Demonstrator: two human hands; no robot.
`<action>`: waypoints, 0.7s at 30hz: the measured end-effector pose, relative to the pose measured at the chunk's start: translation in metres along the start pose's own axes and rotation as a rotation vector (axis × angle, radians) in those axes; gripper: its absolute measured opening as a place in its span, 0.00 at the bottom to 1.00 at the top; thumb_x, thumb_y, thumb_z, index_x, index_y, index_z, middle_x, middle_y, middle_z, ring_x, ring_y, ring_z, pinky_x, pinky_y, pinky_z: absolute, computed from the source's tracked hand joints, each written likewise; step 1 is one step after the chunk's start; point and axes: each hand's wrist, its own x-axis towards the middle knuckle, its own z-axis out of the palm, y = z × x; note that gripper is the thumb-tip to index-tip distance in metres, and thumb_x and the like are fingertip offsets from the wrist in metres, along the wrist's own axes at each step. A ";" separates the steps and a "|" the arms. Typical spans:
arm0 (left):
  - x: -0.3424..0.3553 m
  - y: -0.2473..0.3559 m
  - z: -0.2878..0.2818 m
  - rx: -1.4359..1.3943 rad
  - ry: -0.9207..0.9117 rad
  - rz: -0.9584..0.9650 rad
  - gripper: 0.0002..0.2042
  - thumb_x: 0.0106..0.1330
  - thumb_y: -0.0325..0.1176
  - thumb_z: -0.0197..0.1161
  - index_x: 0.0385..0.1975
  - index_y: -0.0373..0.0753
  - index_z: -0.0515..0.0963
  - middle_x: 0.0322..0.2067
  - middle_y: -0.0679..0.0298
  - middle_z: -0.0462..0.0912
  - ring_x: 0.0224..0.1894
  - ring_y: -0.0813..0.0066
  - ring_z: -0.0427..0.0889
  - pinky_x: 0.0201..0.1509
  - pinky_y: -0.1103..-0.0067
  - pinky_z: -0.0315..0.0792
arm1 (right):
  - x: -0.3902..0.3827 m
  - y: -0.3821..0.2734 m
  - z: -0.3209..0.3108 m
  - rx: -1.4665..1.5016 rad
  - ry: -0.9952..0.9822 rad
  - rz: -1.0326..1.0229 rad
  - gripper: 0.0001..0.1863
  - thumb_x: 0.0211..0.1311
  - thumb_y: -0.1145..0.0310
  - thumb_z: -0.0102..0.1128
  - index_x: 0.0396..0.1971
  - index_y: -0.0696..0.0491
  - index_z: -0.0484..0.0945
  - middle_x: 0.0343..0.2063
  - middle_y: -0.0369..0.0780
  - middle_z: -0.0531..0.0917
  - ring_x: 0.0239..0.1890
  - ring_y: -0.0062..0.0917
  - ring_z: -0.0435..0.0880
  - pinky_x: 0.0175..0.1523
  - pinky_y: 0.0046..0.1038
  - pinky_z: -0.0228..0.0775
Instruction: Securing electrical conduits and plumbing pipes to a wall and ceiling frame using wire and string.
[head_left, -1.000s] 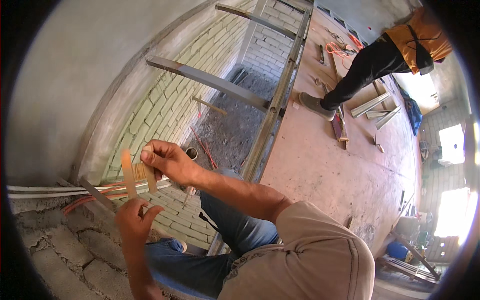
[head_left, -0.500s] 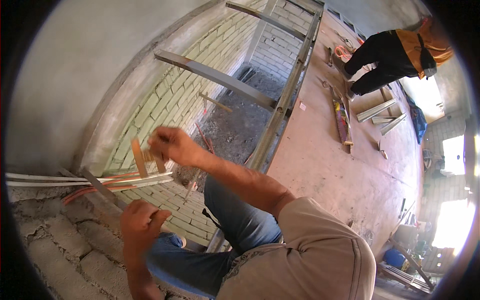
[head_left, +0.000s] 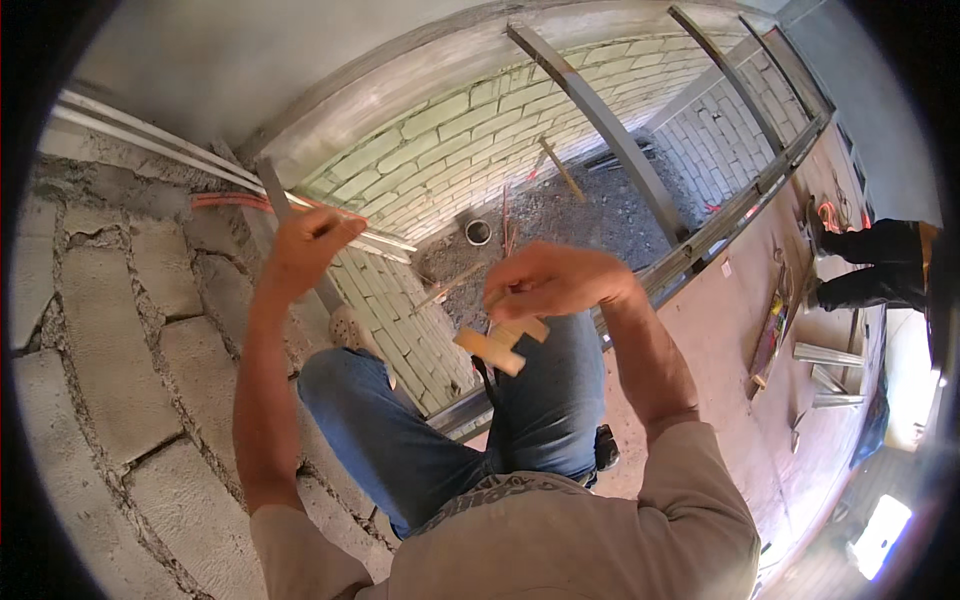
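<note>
My right hand (head_left: 550, 282) grips a small H-shaped wooden string winder (head_left: 492, 350) above my knees. Its pale crosspieces stick out below the fingers, and the part inside the hand is hidden. To the left, my left hand (head_left: 305, 252) is raised with thumb and fingers pinched together, near a steel bar (head_left: 272, 188) and the bundle of white and orange conduits (head_left: 235, 198). Whatever the pinch may hold is too fine to see.
Steel beams (head_left: 610, 125) span an opening above a rubble floor (head_left: 560, 222). A wooden-handled tool (head_left: 563, 170) leans in the pit. Rough blocks (head_left: 110, 380) lie left. On the boards (head_left: 700, 350) at right, a person in dark trousers (head_left: 872, 265) stands near metal channels (head_left: 828, 356).
My view has swung, shifting the pit and beams rightward. The winder has come from near the conduits to above my knees. My left hand has risen to beside the conduits.
</note>
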 end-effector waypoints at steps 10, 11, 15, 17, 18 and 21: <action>-0.043 0.024 -0.008 0.078 -0.076 0.074 0.16 0.61 0.35 0.67 0.16 0.34 0.71 0.14 0.69 0.67 0.20 0.86 0.62 0.22 0.78 0.58 | 0.018 0.035 -0.048 0.880 1.130 -0.313 0.13 0.68 0.58 0.59 0.32 0.54 0.75 0.25 0.34 0.78 0.21 0.17 0.73 0.26 0.20 0.69; -0.041 0.009 -0.010 0.080 -0.070 0.065 0.16 0.61 0.35 0.67 0.16 0.34 0.71 0.14 0.69 0.67 0.20 0.86 0.62 0.22 0.78 0.58 | 0.017 0.033 -0.039 0.885 1.121 -0.312 0.13 0.68 0.58 0.59 0.32 0.54 0.75 0.25 0.34 0.78 0.21 0.17 0.73 0.26 0.20 0.69; -0.031 -0.035 -0.041 -0.238 0.096 -0.137 0.15 0.62 0.36 0.66 0.17 0.38 0.72 0.16 0.73 0.67 0.21 0.86 0.62 0.24 0.81 0.57 | -0.005 0.015 -0.018 0.641 0.183 -0.092 0.12 0.66 0.64 0.59 0.29 0.57 0.75 0.20 0.35 0.77 0.17 0.21 0.75 0.21 0.26 0.68; -0.038 -0.036 -0.057 -0.440 0.186 -0.189 0.14 0.63 0.37 0.66 0.18 0.40 0.73 0.17 0.75 0.67 0.22 0.86 0.61 0.24 0.82 0.57 | 0.006 -0.007 -0.024 -0.022 -0.074 0.219 0.11 0.62 0.67 0.59 0.23 0.58 0.76 0.20 0.35 0.80 0.23 0.22 0.80 0.27 0.28 0.69; -0.036 -0.031 -0.061 -0.284 0.097 -0.070 0.13 0.64 0.38 0.66 0.19 0.42 0.74 0.17 0.76 0.66 0.22 0.87 0.61 0.25 0.82 0.57 | 0.007 0.004 -0.027 -0.023 -0.073 0.227 0.11 0.62 0.67 0.59 0.23 0.58 0.76 0.20 0.35 0.80 0.23 0.22 0.80 0.27 0.28 0.69; -0.038 -0.025 -0.052 -0.178 -0.078 -0.003 0.14 0.64 0.41 0.65 0.21 0.42 0.74 0.18 0.76 0.66 0.21 0.87 0.62 0.25 0.83 0.58 | 0.012 0.041 -0.045 -0.756 0.457 0.285 0.13 0.66 0.62 0.55 0.28 0.55 0.78 0.19 0.43 0.79 0.21 0.23 0.81 0.28 0.30 0.71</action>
